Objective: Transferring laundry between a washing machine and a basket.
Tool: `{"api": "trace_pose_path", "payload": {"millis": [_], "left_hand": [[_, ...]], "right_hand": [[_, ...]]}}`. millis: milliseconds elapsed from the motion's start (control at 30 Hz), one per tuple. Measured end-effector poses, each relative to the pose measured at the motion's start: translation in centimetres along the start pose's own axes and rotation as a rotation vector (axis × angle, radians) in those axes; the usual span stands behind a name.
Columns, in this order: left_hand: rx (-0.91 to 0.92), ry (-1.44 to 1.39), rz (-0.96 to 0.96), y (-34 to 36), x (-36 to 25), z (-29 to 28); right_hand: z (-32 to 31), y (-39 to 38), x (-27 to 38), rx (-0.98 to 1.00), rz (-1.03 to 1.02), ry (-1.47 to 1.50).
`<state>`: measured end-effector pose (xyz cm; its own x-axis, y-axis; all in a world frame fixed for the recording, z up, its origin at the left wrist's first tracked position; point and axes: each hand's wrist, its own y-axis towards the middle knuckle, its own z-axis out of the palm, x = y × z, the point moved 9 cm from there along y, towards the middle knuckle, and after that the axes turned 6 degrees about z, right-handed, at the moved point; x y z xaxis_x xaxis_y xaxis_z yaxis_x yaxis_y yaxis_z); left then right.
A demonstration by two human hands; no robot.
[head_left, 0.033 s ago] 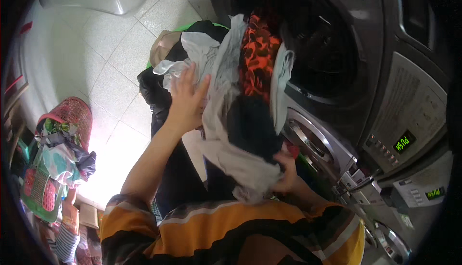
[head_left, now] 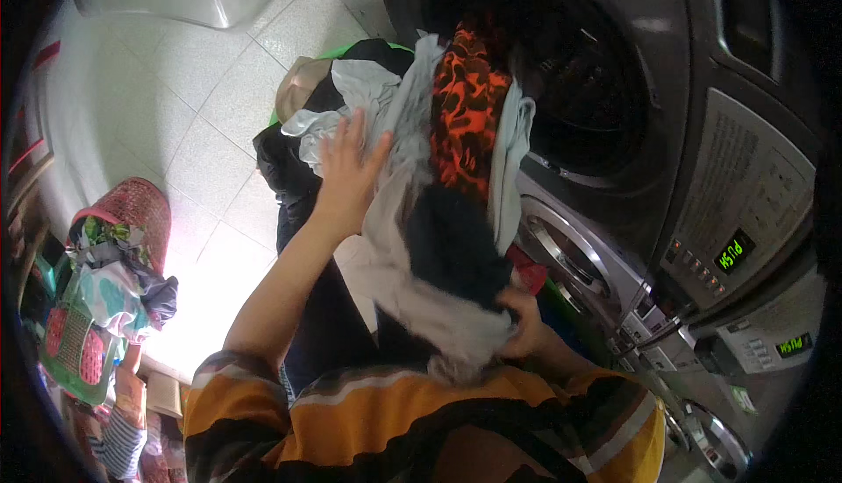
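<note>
left hand (head_left: 346, 181) spread on pale cloth (head_left: 361, 84) | right hand (head_left: 524, 318) clutching laundry bundle (head_left: 452, 233) | washer (head_left: 671, 36) open

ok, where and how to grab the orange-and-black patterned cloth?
I'd pinch the orange-and-black patterned cloth at its exposed middle, from above. It lies as a long strip, with light grey fabric on its left, pale fabric on its right and dark cloth at the near end; its far end fades into the dark round drum opening.

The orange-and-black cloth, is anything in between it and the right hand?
Yes, the dark cloth lies in between, just below the orange-and-black cloth in the picture and next to the right hand.
</note>
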<state>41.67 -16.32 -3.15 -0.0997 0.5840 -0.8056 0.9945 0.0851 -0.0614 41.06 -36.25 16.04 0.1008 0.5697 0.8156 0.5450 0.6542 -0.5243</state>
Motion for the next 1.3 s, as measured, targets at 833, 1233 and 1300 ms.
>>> {"api": "trace_pose_path", "payload": {"millis": [833, 1233, 1300], "left_hand": [[0.164, -0.406, -0.514, -6.4, 1.3, -4.1], [-0.022, 0.112, -0.152, 0.8, -7.5, -7.0], [-0.005, 0.093, -0.036, 2.5, -9.0, -5.9]], "right_hand": [[-9.5, 15.3, -17.5, -0.341, 0.498, 0.25], [-10.5, 21.1, -24.3, -0.475, 0.53, -0.107], [-11.6, 22.8, -22.0, -0.607, 0.306, -0.292]]}}
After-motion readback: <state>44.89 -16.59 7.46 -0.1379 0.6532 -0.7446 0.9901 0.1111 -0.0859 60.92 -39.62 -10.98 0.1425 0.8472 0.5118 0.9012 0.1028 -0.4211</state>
